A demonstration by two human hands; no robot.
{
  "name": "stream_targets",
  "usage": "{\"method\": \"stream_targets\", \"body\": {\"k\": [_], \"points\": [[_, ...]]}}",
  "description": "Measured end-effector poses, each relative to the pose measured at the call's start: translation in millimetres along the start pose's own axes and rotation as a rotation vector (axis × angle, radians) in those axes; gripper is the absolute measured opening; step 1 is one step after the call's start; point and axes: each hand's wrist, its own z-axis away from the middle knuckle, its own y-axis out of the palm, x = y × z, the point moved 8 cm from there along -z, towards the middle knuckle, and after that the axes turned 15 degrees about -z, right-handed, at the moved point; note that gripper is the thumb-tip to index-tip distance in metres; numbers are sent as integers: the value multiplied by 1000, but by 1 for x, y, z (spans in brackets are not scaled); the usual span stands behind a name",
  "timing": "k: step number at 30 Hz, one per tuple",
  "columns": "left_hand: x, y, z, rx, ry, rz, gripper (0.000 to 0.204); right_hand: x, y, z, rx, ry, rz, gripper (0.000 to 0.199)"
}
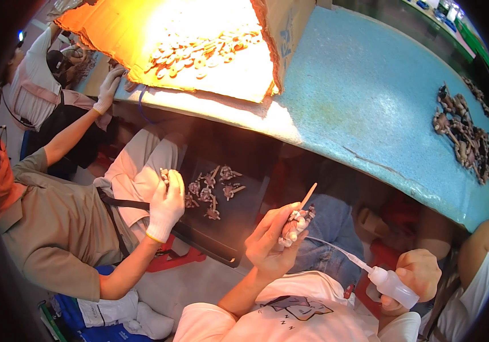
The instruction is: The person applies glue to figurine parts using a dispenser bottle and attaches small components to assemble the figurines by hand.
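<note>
My left hand (270,242) is closed around a small figurine (294,227) with pale, rounded parts and some darker ones. A flat wooden stick (309,195) juts up from it past my fingertips. On the right, my right hand (421,273) grips a translucent squeeze bottle (392,286), tilted so that its long thin nozzle (344,252) points up and left. The nozzle's tip reaches close to the figurine's lower side; whether they touch I cannot tell. Both hands are above my lap, in front of the table edge.
A blue-topped table (358,85) spans the far side, with a pile of dark figurines (467,137) at right. A brightly lit cardboard box (276,74) holds several small pale pieces (199,57). Left, a gloved co-worker (56,228) sits beside a black tray (207,251) of figurines on sticks.
</note>
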Motion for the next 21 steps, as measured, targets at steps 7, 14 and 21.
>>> {"method": "stream_targets", "body": {"k": [7,14,21], "points": [[-1,1,1,2,36,58,47,0,2,-2,-29,-5,9,40],[-3,0,0,-11,64,9,41,0,5,-4,28,5,22,39],[-2,0,-1,-20,39,37,30,1,6,-5,72,44,19,39]]}}
